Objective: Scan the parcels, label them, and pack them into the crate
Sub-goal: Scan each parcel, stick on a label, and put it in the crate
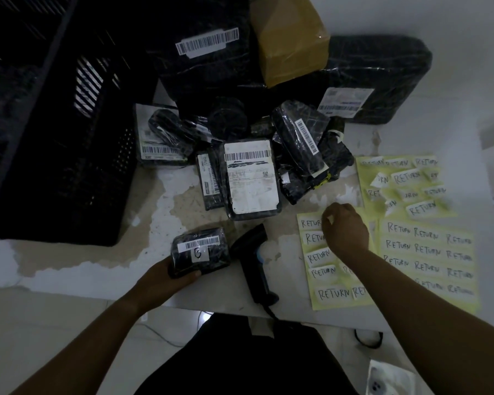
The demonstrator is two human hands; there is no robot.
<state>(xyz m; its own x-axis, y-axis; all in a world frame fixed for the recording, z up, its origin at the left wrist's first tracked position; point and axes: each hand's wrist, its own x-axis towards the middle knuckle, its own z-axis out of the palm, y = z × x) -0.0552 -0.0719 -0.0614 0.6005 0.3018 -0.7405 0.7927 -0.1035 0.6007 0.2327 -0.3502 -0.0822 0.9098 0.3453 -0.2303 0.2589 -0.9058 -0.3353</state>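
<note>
My left hand (pixel 170 276) grips a small black wrapped parcel (pixel 200 250) with a barcode strip and a white tag, near the table's front edge. My right hand (pixel 344 228) rests with curled fingers on the top of a yellow sheet of white RETURN labels (pixel 330 276); its fingertips pinch at a label's edge. A black handheld barcode scanner (pixel 255 262) lies on the table between my hands. A heap of black wrapped parcels (pixel 253 178) with barcode labels fills the table's middle. The black slatted crate (pixel 54 132) stands at the left.
Two more yellow RETURN label sheets lie at the right, one (pixel 428 255) beside my right hand and one (pixel 402 186) behind it with several labels peeled. A brown cardboard box (pixel 290 41) and big black parcels sit at the back. The table's front edge (pixel 97 292) runs below my hands.
</note>
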